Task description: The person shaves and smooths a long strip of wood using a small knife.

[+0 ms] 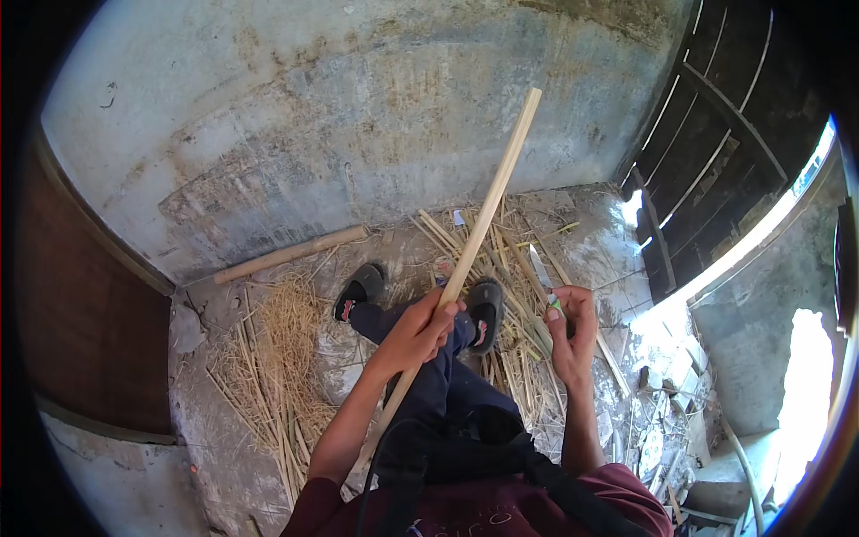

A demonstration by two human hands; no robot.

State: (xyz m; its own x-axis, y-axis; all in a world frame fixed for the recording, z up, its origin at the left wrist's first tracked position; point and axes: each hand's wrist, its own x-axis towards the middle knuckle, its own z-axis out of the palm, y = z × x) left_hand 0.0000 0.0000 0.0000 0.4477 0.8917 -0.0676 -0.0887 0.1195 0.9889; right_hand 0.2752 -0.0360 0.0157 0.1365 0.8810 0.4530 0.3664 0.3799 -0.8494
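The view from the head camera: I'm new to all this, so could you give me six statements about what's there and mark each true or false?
1. The left hand grips a long pale stick. True.
2. The right hand grips that stick too. False: it holds a knife.
3. The knife's blade is pressed against the stick. False: there is a gap between them.
4. A thick round pole lies on the floor along the wall. True.
5. The person is barefoot. False: dark shoes are on the feet.
6. Loose straw lies on the floor. True.
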